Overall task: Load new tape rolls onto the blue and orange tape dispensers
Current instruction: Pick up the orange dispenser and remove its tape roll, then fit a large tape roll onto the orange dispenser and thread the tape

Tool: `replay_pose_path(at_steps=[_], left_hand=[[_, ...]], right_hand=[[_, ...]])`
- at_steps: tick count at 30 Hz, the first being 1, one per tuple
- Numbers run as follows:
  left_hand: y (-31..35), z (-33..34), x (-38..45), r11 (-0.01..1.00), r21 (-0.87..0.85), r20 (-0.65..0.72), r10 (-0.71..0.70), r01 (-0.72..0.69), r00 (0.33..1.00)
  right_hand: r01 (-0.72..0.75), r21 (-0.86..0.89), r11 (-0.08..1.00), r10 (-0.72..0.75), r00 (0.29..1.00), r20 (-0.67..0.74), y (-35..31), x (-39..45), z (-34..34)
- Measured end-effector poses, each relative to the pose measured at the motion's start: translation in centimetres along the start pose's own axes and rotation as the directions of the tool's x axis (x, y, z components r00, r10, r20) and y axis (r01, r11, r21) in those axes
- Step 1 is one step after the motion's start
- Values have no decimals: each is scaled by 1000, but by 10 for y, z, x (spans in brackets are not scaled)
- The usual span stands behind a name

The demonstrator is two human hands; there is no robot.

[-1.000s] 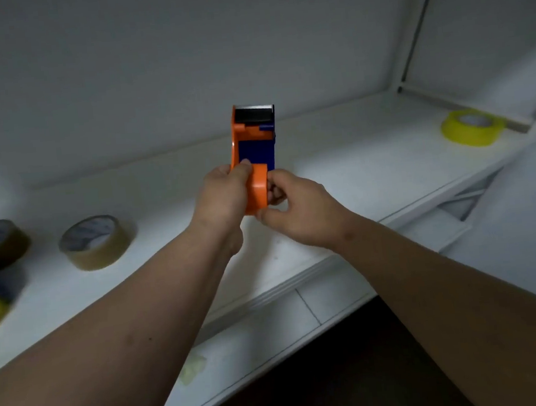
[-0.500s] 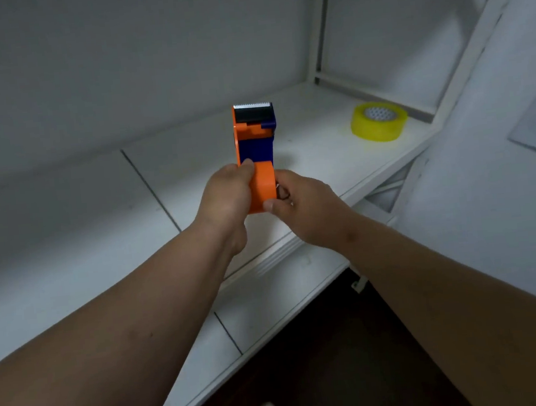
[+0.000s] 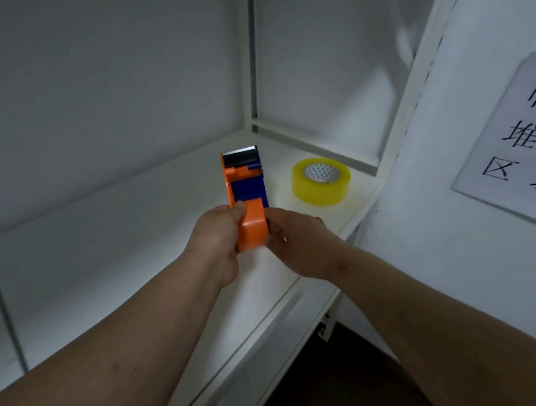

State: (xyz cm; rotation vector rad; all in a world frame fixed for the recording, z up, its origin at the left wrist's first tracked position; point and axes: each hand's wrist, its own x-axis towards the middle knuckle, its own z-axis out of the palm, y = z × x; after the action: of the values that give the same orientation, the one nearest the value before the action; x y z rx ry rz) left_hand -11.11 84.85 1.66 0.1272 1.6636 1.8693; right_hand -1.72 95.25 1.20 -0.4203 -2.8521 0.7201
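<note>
An orange and blue tape dispenser (image 3: 247,201) is gripped above the white shelf (image 3: 133,248) by the left hand (image 3: 214,240) and right hand (image 3: 296,242). A yellow tape roll (image 3: 321,180), previously farther off, is now brought near, seemingly ready for loading.

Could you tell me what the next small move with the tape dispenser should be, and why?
Probably free the right hand and reach for the yellow tape roll. Both hands grip the orange handle of the tape dispenser, the left hand on its other side, and no roll shows on it. The yellow roll lies flat on the shelf just beyond and to the right, apart from the dispenser.
</note>
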Motion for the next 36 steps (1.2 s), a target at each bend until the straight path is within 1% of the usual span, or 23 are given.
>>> replay_pose_path(at_steps=[2, 4, 5, 6, 8, 11, 13, 17, 19, 22, 25, 27, 28, 29, 30, 31, 33, 34, 36], left_hand=[[0, 9, 15, 1000, -17, -8, -10, 10, 1000], [3, 16, 29, 1000, -22, -43, -11, 10, 999], [4, 20, 35, 999, -31, -65, -12, 10, 998], [4, 24, 42, 999, -45, -86, -16, 12, 996], [5, 33, 51, 997, -80, -127, -33, 22, 991], [7, 45, 61, 990, -138, -168, -65, 41, 984], [7, 51, 65, 985, -168, -198, -76, 43, 977], [3, 58, 69, 979, -201, -277, -84, 28, 957], [0, 58, 69, 974, -224, -301, -82, 13, 950], [-1, 54, 68, 967, -254, -324, -75, -10, 943], [1, 48, 69, 964, -263, -323, -62, -27, 945], [5, 43, 70, 964, -265, -322, -55, -34, 945], [7, 40, 70, 962, -269, -324, -52, -39, 945], [10, 38, 71, 961, -273, -326, -47, -47, 944], [13, 35, 71, 960, -274, -331, -39, -57, 943], [16, 33, 71, 960, -270, -334, -25, -71, 942], [22, 28, 70, 961, -261, -326, 7, -97, 945], [25, 25, 68, 960, -257, -311, 23, -108, 950], [31, 16, 65, 961, -247, -252, 57, -121, 966]], right_hand=[[-12, 38, 999, 12, 1000, -2, 18, 10, -8], [-47, 83, 995, 53, 996, -70, 40, 24, -17], [-52, 79, 996, 61, 991, -118, 52, 32, -22], [-54, 48, 997, 61, 986, -156, 65, 41, -26], [-91, -67, 994, 78, 981, -178, 93, 60, -33], [-154, -265, 952, 133, 986, -97, 131, 82, -40], [-137, -376, 916, 132, 991, -39, 151, 92, -41], [-86, -450, 889, 126, 990, 59, 173, 108, -37], [-74, -486, 871, 110, 993, 46, 175, 113, -33], [-81, -494, 866, 91, 996, -4, 175, 121, -29], [-100, -462, 881, 90, 995, -43, 173, 125, -28], [-123, -359, 925, 88, 990, -112, 168, 123, -23], [-109, -290, 951, 67, 986, -153, 163, 121, -20], [-68, -230, 971, 24, 982, -190, 157, 119, -17], [6, -185, 983, -48, 974, -221, 150, 117, -14], [110, -147, 983, -145, 957, -252, 141, 115, -11], [322, -77, 943, -329, 887, -325, 120, 112, -10], [396, -51, 917, -388, 852, -353, 109, 110, -10], [484, -36, 874, -464, 812, -354, 88, 108, -7]])
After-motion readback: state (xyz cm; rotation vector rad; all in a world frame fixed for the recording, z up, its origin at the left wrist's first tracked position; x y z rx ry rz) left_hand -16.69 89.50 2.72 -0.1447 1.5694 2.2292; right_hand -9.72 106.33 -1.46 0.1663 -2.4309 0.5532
